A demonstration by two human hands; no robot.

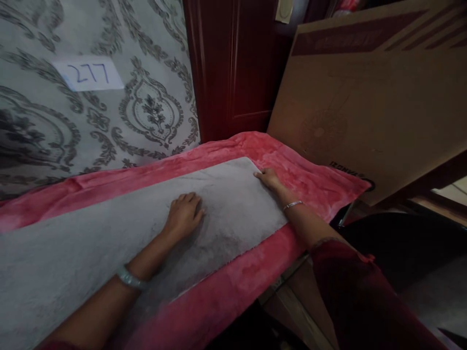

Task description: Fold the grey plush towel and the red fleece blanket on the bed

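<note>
A long, mottled grey sheet (124, 233), which looks like fabric, lies flat over a pink-red plush cloth (302, 175). Its near edge looks slightly frayed. My left hand (184, 214) rests palm down on the middle of the sheet, fingers a little bent and the thumb apart. At the sheet's far right end, my right hand (269, 178) has its thumb on top of the edge and the other fingers closed by it, partly hidden. The sheet's left end runs out of view.
Patterned wallpaper (153, 107) with a paper label (89, 73) reading 277 stands behind. A dark red door (233, 63) is at the back. To the right leans a big cardboard box (383, 97). A black seat-like surface (394, 248) sits below it.
</note>
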